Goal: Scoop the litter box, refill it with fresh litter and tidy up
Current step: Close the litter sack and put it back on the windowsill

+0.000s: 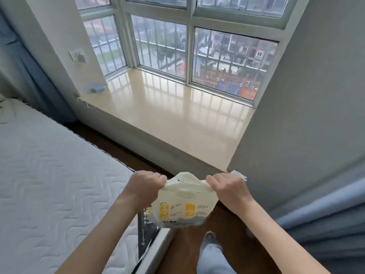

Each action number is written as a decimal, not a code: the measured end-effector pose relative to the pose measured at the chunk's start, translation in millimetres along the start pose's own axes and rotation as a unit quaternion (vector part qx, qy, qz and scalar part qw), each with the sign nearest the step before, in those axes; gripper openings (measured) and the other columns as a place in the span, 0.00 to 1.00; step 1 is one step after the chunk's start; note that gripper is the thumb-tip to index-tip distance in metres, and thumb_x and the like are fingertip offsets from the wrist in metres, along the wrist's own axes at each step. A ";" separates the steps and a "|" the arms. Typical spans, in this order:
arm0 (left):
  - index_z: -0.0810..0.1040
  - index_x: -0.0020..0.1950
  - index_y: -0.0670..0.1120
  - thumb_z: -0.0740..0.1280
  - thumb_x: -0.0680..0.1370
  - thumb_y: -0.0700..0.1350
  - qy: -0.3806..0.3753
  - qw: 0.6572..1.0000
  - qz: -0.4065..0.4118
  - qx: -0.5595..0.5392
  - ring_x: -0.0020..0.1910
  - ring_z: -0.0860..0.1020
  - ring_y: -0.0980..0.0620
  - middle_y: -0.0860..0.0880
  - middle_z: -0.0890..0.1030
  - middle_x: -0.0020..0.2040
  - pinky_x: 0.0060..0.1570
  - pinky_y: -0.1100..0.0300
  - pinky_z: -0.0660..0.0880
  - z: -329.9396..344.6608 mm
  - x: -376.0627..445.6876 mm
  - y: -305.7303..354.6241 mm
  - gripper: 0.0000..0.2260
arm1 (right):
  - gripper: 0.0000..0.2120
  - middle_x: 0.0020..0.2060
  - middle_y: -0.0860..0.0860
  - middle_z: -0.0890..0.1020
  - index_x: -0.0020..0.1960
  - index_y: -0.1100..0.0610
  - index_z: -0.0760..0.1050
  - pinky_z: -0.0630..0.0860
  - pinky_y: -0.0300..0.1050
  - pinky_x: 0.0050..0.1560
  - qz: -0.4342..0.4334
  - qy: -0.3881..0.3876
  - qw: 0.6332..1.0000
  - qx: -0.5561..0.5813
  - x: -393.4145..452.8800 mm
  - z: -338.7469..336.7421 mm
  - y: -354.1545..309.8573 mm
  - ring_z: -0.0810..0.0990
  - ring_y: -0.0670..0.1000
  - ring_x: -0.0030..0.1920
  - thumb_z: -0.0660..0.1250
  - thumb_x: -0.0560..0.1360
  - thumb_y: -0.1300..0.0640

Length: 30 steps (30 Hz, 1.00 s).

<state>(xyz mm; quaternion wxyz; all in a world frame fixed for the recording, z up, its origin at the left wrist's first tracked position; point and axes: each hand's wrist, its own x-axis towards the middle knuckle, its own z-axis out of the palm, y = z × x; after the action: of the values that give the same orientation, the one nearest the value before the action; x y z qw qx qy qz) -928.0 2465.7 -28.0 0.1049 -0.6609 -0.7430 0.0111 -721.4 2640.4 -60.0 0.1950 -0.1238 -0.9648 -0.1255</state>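
Two hands, the left hand (145, 182) and right hand (227, 184), are being clamped on the top edge of the litter bag (181, 204), held in mid-air beside the mattress (49, 175); litter is likely being risked if the top tears suddenly.

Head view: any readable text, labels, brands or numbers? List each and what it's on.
Nothing can be read for certain.
Litter bag, gripped at its top by the left hand and the right hand: printed lines beside yellow icon squares and a dark line near the bottom, all too small and blurred to read.
Buildings through the window: coloured signs, too blurred to read.
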 end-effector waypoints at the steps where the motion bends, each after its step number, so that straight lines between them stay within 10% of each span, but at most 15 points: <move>1: 0.69 0.25 0.46 0.74 0.47 0.33 -0.012 1.000 -0.010 0.003 0.17 0.66 0.50 0.52 0.68 0.20 0.26 0.68 0.46 5.0 15.2 -1.9 0.17 | 0.15 0.21 0.47 0.70 0.30 0.54 0.71 0.58 0.39 0.22 -0.011 -0.006 1.000 0.008 12.0 7.9 15.6 0.68 0.48 0.21 0.71 0.52 0.70; 30: 0.67 0.26 0.49 0.74 0.48 0.36 -0.121 0.989 -0.077 -0.021 0.17 0.65 0.52 0.53 0.67 0.20 0.23 0.65 0.53 121.3 311.5 -197.0 0.18 | 0.18 0.24 0.47 0.73 0.35 0.53 0.77 0.65 0.40 0.23 -0.034 -0.116 0.989 0.082 293.0 213.7 225.7 0.73 0.51 0.22 0.76 0.50 0.68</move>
<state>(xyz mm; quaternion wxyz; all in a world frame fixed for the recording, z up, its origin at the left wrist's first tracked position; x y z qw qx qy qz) -1174.3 2762.3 -72.0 0.0007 -0.5975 -0.7990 0.0668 -992.0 2969.7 -87.6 0.0866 -0.0881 -0.9916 -0.0378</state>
